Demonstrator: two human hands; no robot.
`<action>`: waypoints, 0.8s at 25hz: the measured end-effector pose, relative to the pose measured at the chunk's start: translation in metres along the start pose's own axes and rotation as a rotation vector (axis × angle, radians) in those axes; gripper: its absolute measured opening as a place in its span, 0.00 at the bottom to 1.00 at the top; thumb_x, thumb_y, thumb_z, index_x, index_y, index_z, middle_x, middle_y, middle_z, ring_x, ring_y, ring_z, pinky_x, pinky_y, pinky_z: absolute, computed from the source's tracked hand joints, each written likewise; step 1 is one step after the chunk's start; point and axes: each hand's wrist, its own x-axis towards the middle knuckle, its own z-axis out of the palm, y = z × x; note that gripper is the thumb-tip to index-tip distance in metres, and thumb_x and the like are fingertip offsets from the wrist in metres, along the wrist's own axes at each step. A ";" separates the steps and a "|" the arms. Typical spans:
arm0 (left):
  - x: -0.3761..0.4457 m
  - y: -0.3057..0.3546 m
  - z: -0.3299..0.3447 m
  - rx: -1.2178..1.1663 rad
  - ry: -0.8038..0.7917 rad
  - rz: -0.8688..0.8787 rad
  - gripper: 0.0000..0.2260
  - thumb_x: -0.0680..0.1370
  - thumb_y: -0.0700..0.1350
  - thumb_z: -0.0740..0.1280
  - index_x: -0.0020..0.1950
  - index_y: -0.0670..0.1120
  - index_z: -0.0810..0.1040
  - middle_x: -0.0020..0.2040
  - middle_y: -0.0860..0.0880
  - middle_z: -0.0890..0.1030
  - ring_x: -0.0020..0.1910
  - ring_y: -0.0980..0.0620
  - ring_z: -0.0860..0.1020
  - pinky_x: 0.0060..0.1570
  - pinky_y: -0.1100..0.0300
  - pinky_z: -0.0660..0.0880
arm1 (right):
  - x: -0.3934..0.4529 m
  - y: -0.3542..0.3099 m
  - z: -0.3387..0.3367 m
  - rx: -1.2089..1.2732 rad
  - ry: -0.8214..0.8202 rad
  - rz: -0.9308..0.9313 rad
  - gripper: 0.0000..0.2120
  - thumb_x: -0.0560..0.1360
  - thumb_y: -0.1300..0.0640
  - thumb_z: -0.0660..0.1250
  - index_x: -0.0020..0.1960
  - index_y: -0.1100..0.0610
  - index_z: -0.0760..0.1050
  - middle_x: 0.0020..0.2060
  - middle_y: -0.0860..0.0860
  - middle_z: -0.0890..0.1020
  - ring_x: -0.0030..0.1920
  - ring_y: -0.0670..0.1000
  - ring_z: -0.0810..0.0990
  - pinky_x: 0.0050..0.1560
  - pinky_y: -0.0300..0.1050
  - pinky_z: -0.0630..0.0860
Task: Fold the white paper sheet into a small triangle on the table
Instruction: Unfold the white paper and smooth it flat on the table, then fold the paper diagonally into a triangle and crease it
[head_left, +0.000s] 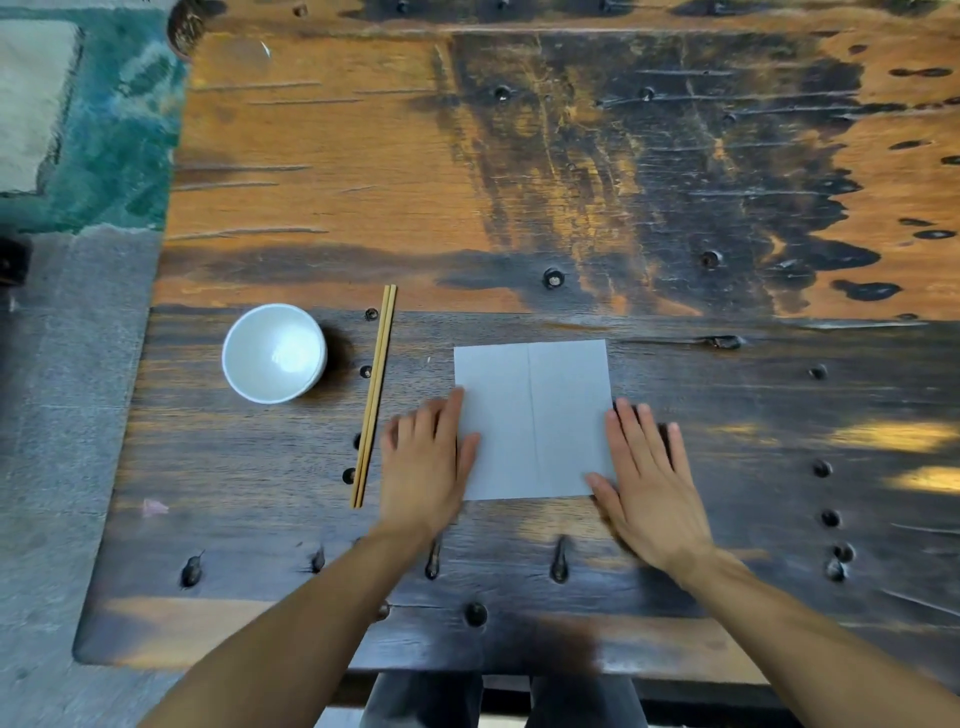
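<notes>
Nearest, two bare forearms reach in from 6 o'clock over the dark edge of the table (519, 613), a worn wooden slab studded with round dark bolt heads. The left hand (423, 462) lies flat, fingers released and spread, its thumb side on the left edge of the white paper sheet (532, 415). The right hand (652, 478) lies flat too, fingers extended, thumb touching the sheet's lower right corner. The sheet rests flat on the table between the hands, with one vertical crease down its middle. At 9 o'clock from it lie a pair of chopsticks (374, 395), and beyond them a white bowl (274, 353), upright. Farther off the wood turns orange with black streaks. At 10 o'clock, past the table's edge, grey floor meets a teal rug (119, 130)
</notes>
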 end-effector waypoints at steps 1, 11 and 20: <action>0.022 0.002 -0.007 -0.035 0.025 -0.085 0.22 0.82 0.56 0.55 0.74 0.49 0.65 0.64 0.46 0.74 0.61 0.43 0.72 0.64 0.44 0.65 | 0.010 -0.003 -0.006 0.003 0.014 -0.039 0.33 0.81 0.42 0.50 0.79 0.59 0.50 0.79 0.55 0.52 0.79 0.56 0.46 0.76 0.59 0.47; 0.097 0.007 -0.025 -0.092 -0.052 -0.206 0.11 0.79 0.49 0.66 0.60 0.48 0.77 0.58 0.46 0.74 0.60 0.44 0.70 0.56 0.48 0.72 | 0.105 -0.001 -0.051 -0.035 -0.042 -0.057 0.27 0.82 0.50 0.57 0.78 0.52 0.55 0.78 0.50 0.56 0.77 0.53 0.53 0.73 0.53 0.56; 0.110 0.016 -0.033 -0.270 -0.200 -0.256 0.05 0.77 0.46 0.62 0.51 0.48 0.72 0.46 0.45 0.77 0.43 0.42 0.76 0.36 0.54 0.72 | 0.105 -0.003 -0.053 0.002 -0.015 -0.043 0.30 0.80 0.50 0.61 0.78 0.52 0.54 0.76 0.51 0.60 0.74 0.54 0.58 0.70 0.54 0.61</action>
